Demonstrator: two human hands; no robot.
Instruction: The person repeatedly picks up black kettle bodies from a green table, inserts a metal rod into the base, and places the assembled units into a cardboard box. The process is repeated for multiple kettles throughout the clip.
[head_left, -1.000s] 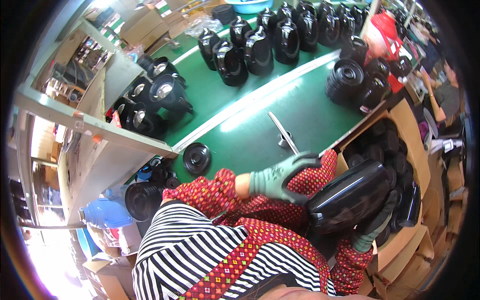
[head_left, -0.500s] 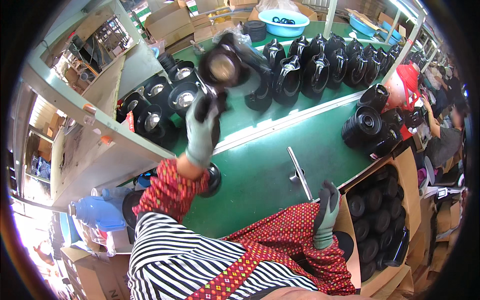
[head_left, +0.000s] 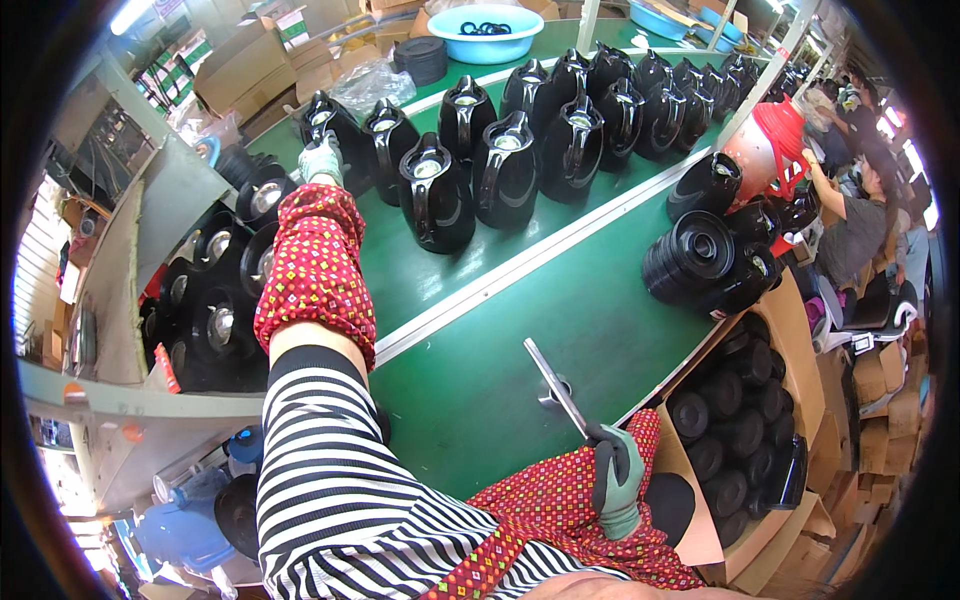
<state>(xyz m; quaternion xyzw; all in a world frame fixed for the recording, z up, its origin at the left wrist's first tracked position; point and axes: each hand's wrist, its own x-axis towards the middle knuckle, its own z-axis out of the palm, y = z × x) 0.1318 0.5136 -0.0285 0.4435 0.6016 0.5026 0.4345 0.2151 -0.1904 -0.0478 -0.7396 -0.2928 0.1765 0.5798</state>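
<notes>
My left arm reaches far out to the upper left. My gloved left hand (head_left: 322,162) is closed at the handle of a glossy black jug (head_left: 338,125), which stands upright at the left end of the jug rows. Other black jugs (head_left: 437,205) with handles and shiny spouts stand to its right. My gloved right hand (head_left: 618,482) is low in the view, fingers curled at the near end of a metal bar (head_left: 555,385). That bar slants over a small round metal piece (head_left: 556,391) on the green table (head_left: 460,400). How firmly the fingers hold it is partly hidden.
Black parts with silvery centres (head_left: 215,325) crowd the left. A carton (head_left: 800,375) of round black pieces stands at right, near stacked black rings (head_left: 688,255) and a red-and-white container (head_left: 765,150). A blue basin (head_left: 485,45) sits behind. Another person (head_left: 860,215) works far right.
My left hand has carried the jug up and left, setting it at the end of the rows. My right hand has come to the metal bar's end. The whole view has turned.
</notes>
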